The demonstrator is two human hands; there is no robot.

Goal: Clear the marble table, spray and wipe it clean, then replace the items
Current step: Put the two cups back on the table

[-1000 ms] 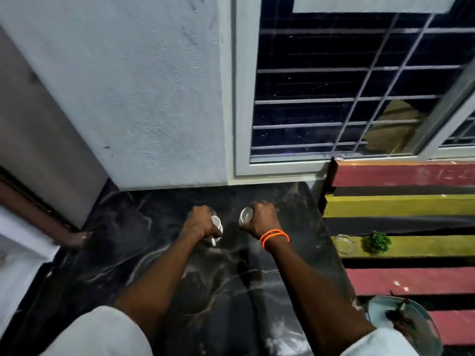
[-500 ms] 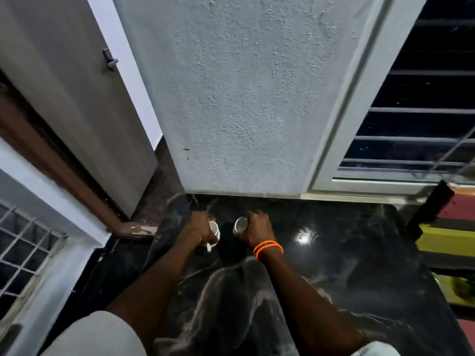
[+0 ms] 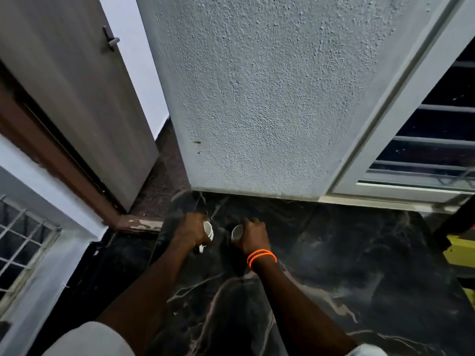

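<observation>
The black marble table point(image 3: 347, 273) with pale veins fills the lower half of the head view. My left hand point(image 3: 191, 231) is closed around a small white cup point(image 3: 208, 231), held low over the table's far left part. My right hand point(image 3: 253, 238), with orange bands on the wrist, grips a second small white cup point(image 3: 236, 232) just to the right. Both cups are tilted sideways with their openings facing each other, a short gap between them. I cannot tell whether they touch the table.
A rough white wall point(image 3: 270, 98) stands right behind the table. A grey door point(image 3: 77, 98) and brown frame point(image 3: 51, 155) lie to the left, a barred window point(image 3: 437, 140) to the right. A yellow edge point(image 3: 461, 253) shows at the far right.
The view has swung left: the striped red and yellow surface and its dishes left the frame and the door came in. Both hands still hold their cups, now over the table's left part.
</observation>
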